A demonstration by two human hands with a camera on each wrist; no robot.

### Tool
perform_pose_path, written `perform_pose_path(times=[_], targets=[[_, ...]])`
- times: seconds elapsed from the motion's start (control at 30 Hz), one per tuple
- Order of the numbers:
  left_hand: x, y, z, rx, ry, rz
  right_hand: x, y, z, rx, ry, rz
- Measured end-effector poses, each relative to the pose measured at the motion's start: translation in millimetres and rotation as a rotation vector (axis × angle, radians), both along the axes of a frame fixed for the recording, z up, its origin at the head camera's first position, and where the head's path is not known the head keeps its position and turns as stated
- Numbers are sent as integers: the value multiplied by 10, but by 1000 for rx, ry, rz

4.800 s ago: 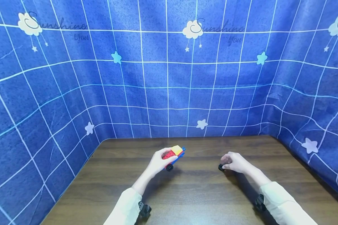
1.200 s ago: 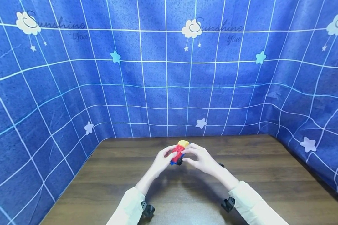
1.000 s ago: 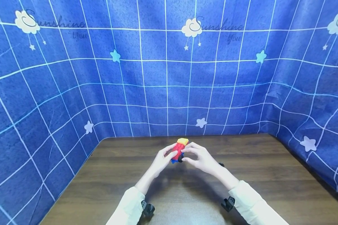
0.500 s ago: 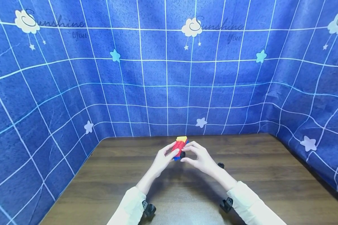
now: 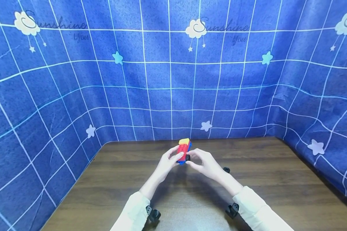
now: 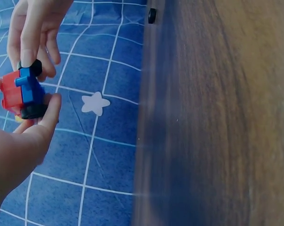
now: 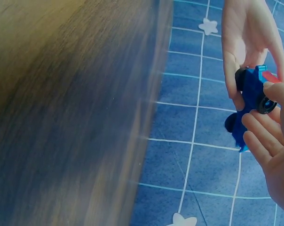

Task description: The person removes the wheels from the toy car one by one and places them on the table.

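The left hand [image 5: 165, 164] grips the toy car [image 5: 184, 148] above the table [image 5: 127, 179], its long axis running away from the person, yellow end towards the table's far edge; the right hand [image 5: 206, 165] seems to pinch its near-right wheel [image 5: 188, 157]; a loose wheel [image 5: 226, 169] lies partly behind the right wrist.

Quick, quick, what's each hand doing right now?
Left hand: closed, holding the red, yellow and blue toy car.
Right hand: closed, pinching the black wheel on the car's side.
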State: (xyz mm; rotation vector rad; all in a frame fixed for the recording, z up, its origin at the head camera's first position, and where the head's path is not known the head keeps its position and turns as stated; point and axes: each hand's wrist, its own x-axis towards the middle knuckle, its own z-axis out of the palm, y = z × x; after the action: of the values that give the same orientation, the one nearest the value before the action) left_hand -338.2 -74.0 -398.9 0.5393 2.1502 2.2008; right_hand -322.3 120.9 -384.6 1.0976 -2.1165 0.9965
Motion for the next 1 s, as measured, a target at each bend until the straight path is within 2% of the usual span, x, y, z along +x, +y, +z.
perform_pose_path(times=[0.2,0.47,0.6,0.83,1.0], targets=[[3,3,8,27,-24,-8,-9,10,0,3,26,41],[0,6,10,-39,-38,89,-24,13,-13,47,71,107],[7,1,20,-71,-21,97,-18,10,-9,60,94,125],[26,8,47,-60,-8,87,4,-13,-52,32,13,53],[22,14,54,-53,-22,78,38,-66,-71,29,-77,-82]])
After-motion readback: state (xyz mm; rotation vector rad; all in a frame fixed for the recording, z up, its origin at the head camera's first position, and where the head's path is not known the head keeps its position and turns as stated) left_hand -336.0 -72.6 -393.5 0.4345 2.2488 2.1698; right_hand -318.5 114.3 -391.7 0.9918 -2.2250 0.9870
